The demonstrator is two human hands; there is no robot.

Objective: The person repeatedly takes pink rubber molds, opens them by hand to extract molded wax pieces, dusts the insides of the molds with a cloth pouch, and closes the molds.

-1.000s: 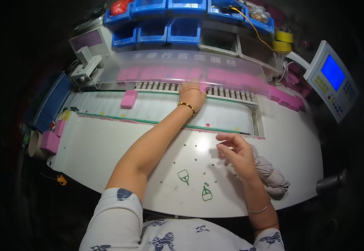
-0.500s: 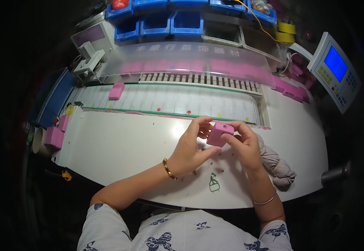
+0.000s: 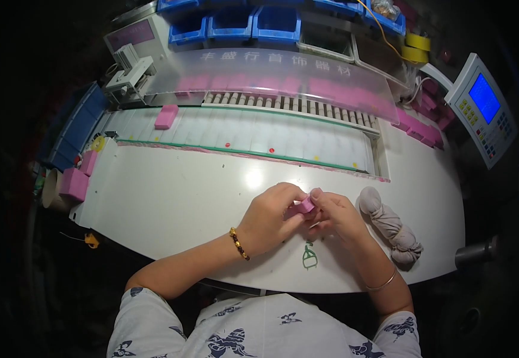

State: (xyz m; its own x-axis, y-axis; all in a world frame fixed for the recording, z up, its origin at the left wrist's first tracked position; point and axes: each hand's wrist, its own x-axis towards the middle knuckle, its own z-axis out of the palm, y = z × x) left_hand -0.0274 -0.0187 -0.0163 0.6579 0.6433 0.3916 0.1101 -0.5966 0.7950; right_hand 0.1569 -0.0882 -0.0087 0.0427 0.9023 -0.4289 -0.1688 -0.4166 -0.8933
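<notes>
Over the white table, right of its middle, I hold a small pink block (image 3: pixel 307 205) between both hands. My left hand (image 3: pixel 269 216) is wrapped round its left side, with the fingers hiding much of it. The fingers of my right hand (image 3: pixel 337 215) are closed on the block's right end, the thumb on top. A green line drawing (image 3: pixel 310 258) lies on the table just below the hands. Right of my right hand rests a twisted grey cloth (image 3: pixel 389 230).
Beyond the hands runs a pale conveyor belt (image 3: pixel 241 134) carrying one pink block (image 3: pixel 166 117). Behind it are rollers and a clear cover (image 3: pixel 271 74). A control panel (image 3: pixel 480 110) stands at right, blue bins (image 3: pixel 276 25) at the back, more pink blocks (image 3: pixel 74 184) at left.
The pink block has turned and come slightly nearer to me. My left fingers have closed round it, and my right hand has shifted its grip. The view has shifted a little.
</notes>
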